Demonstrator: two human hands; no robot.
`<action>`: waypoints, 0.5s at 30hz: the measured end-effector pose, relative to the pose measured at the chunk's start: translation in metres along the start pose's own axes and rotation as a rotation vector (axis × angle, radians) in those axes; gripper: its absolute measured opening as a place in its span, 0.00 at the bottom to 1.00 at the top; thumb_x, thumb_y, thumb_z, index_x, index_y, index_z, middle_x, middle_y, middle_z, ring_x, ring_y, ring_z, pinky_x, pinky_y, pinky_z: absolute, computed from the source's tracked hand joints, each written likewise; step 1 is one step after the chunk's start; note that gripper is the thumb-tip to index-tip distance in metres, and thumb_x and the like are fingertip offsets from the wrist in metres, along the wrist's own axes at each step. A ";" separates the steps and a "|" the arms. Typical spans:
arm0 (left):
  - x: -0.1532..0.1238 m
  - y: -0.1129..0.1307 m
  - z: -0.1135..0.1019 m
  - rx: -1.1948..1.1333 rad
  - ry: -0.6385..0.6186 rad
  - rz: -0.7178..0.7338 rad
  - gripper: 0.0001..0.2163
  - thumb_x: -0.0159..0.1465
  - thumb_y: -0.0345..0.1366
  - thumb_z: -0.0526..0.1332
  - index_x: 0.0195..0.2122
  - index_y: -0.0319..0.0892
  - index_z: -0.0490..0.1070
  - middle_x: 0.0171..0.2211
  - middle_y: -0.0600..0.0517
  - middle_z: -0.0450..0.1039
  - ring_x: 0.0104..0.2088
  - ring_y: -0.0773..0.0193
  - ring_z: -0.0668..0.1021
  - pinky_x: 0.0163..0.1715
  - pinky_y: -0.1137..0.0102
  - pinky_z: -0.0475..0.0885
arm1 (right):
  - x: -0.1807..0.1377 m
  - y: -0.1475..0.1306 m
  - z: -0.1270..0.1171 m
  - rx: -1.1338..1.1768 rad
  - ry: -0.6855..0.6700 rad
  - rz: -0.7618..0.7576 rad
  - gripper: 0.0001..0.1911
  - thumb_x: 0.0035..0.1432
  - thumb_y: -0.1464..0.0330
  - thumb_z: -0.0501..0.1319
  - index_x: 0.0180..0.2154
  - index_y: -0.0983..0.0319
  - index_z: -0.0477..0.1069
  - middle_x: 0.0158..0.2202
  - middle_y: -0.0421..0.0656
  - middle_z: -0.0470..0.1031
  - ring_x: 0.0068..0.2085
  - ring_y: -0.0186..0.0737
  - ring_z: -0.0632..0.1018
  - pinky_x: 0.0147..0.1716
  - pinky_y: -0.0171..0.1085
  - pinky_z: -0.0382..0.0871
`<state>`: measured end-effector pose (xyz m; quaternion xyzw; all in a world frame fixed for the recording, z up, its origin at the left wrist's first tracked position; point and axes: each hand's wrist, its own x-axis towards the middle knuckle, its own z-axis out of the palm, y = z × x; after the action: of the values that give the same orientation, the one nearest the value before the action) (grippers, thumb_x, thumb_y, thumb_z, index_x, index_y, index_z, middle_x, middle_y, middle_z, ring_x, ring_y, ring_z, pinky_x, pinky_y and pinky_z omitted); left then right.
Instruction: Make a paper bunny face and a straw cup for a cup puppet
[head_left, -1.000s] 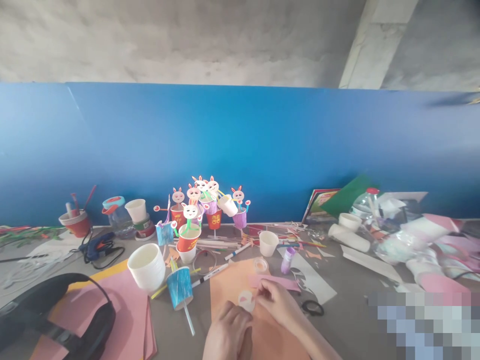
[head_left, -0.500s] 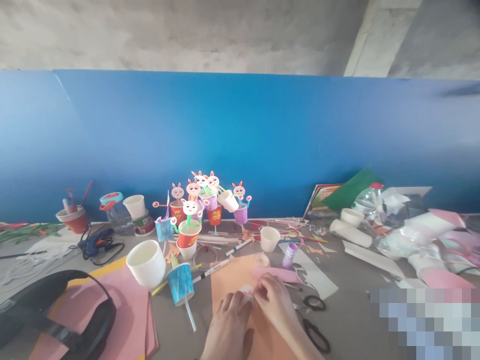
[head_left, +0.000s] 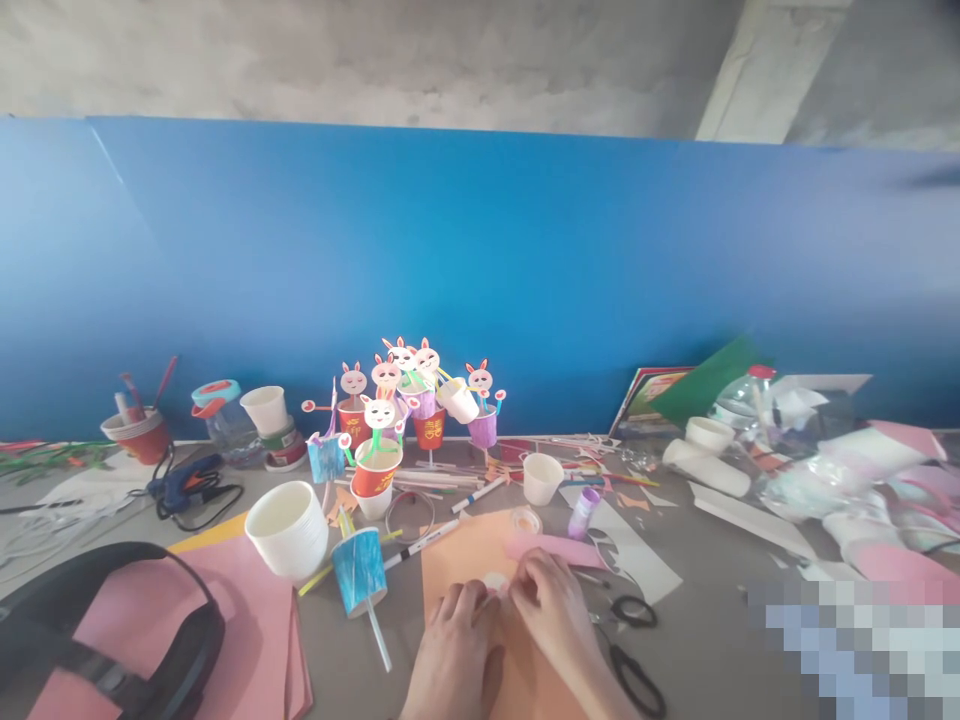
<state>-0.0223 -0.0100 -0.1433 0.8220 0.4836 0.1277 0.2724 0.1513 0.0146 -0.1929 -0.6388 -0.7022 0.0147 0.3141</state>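
Observation:
My left hand [head_left: 455, 640] rests on an orange paper sheet [head_left: 469, 545], its fingers curled down at the edge of a small white paper disc [head_left: 495, 579]. Close beside it, my right hand [head_left: 553, 608] pinches thumb and forefinger together at the disc's right side. Whatever is between those fingertips is too small to make out. A strip of pink paper [head_left: 562, 549] lies just beyond the right hand. Above it on the sheet sits a roll of clear tape [head_left: 525, 520], with a purple glue stick [head_left: 583, 513] standing to the right.
Black-handled scissors [head_left: 634, 611] lie right of my right arm. To the left are a blue-coloured paper cup [head_left: 360, 572] with a straw, stacked white cups [head_left: 286, 530] and headphones [head_left: 202, 640] on pink paper [head_left: 259, 640]. Rabbit-faced cup figures [head_left: 378, 470] stand behind; a glue gun [head_left: 184, 485] lies far left.
The view has shifted slightly. Both hands stay at the disc with nearly the same grip; slightly more of the disc's top shows between them.

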 end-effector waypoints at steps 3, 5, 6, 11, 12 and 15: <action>0.000 0.002 -0.002 0.033 -0.011 -0.016 0.25 0.60 0.30 0.56 0.61 0.46 0.67 0.56 0.44 0.68 0.55 0.49 0.68 0.53 0.59 0.62 | 0.000 0.001 -0.001 0.005 -0.006 -0.006 0.11 0.52 0.79 0.59 0.24 0.58 0.62 0.26 0.41 0.72 0.33 0.45 0.74 0.36 0.40 0.66; 0.001 0.003 -0.003 0.048 -0.019 -0.019 0.26 0.60 0.30 0.56 0.61 0.46 0.66 0.56 0.45 0.68 0.55 0.49 0.68 0.54 0.59 0.63 | 0.001 0.002 -0.002 0.008 -0.014 -0.012 0.11 0.52 0.79 0.59 0.24 0.59 0.63 0.26 0.40 0.72 0.33 0.45 0.75 0.36 0.40 0.66; 0.002 0.003 -0.003 0.051 -0.021 -0.019 0.26 0.60 0.30 0.56 0.61 0.47 0.66 0.56 0.45 0.68 0.55 0.50 0.68 0.53 0.60 0.63 | 0.001 0.002 -0.002 0.010 -0.018 -0.014 0.11 0.52 0.79 0.59 0.24 0.59 0.63 0.26 0.40 0.72 0.33 0.45 0.75 0.36 0.40 0.66; 0.006 -0.001 0.005 0.080 -0.032 -0.049 0.26 0.59 0.30 0.57 0.60 0.49 0.67 0.56 0.46 0.67 0.55 0.50 0.67 0.54 0.59 0.64 | 0.001 0.002 -0.002 0.009 -0.037 -0.021 0.11 0.53 0.80 0.59 0.25 0.60 0.64 0.27 0.41 0.73 0.34 0.46 0.75 0.37 0.41 0.66; 0.006 -0.003 0.008 0.090 -0.037 -0.054 0.26 0.59 0.30 0.57 0.60 0.49 0.68 0.56 0.46 0.67 0.55 0.50 0.67 0.54 0.59 0.64 | 0.001 0.002 -0.002 0.006 -0.038 -0.020 0.11 0.53 0.80 0.59 0.25 0.60 0.64 0.27 0.41 0.73 0.34 0.46 0.75 0.37 0.41 0.67; 0.009 -0.008 0.016 0.116 -0.028 -0.056 0.26 0.58 0.30 0.58 0.59 0.49 0.68 0.56 0.46 0.67 0.54 0.50 0.68 0.54 0.59 0.64 | 0.001 0.002 -0.003 0.002 -0.046 -0.015 0.11 0.52 0.80 0.59 0.25 0.60 0.64 0.27 0.41 0.72 0.34 0.46 0.75 0.36 0.41 0.67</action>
<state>-0.0159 -0.0040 -0.1610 0.8243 0.5091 0.0802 0.2343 0.1540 0.0150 -0.1908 -0.6327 -0.7140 0.0277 0.2985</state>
